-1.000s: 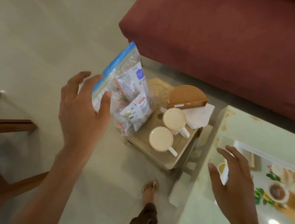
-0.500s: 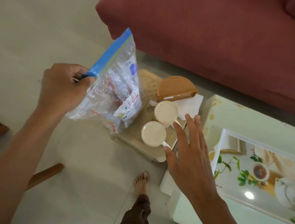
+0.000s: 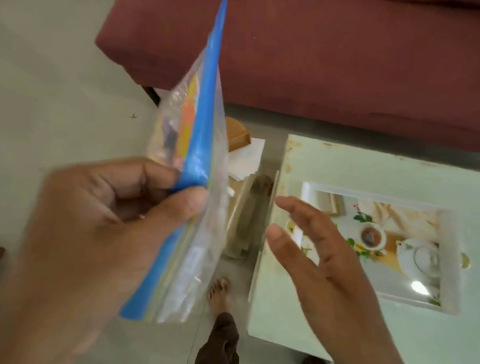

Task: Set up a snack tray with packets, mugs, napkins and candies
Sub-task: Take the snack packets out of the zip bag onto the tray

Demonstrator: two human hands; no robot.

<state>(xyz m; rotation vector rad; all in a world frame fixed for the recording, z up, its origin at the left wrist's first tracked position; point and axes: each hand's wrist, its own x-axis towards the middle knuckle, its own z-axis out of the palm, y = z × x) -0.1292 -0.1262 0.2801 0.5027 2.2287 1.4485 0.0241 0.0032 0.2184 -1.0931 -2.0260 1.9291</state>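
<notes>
Left hand [image 3: 109,223] fingers clamp the blurred zip bag [image 3: 197,155]; right hand [image 3: 321,263] fingers spread.

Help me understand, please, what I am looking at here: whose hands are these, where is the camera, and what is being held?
There is no machine here. A person wears a wide-angle camera on the head, looking down at their own two bare hands. The left hand pinches a clear zip bag by its blue seal; blurred packets show inside. The right hand is open and empty, hovering beside the bag. Below it stands a pale table bearing a tray printed with a tea set. Behind the bag peek a brown napkin holder and white napkins. A red sofa stands beyond.
</notes>
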